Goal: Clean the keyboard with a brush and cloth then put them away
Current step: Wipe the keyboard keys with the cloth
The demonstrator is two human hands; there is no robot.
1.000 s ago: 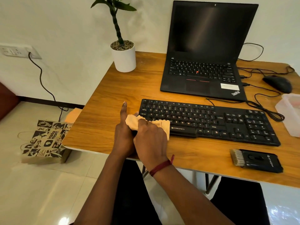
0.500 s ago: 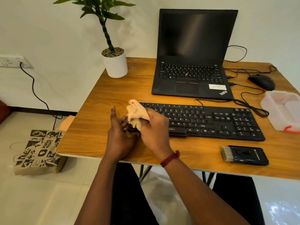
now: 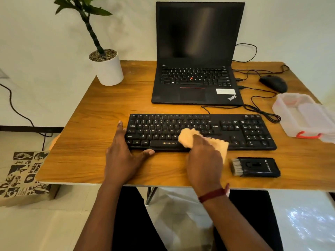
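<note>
- While the wooden table [image 3: 101,113] is being taken up by everything else, its near edge is being crossed by both forearms.
- The laptop [image 3: 197,57] is being kept open at the back, screen dark, just behind the keyboard.
- The keyboard [image 3: 244,131] is being kept flat across the middle of the table, its cable being led off towards the right.
- The potted plant [image 3: 108,69] is being kept at the back left corner, and a clear plastic box [image 3: 301,116] at the right edge, near the mouse [image 3: 273,83].
- The left hand [image 3: 123,156] is being laid open against the keyboard's left end, fingers along the side and thumb at the front edge.
- The right hand [image 3: 204,160] is being closed around the cloth [image 3: 188,138], which is being pressed onto the keys right of the space bar.
- The brush [image 3: 255,167] is being left flat on the table, just in front of the keyboard's right part, bristles pointing left, untouched by either hand.
</note>
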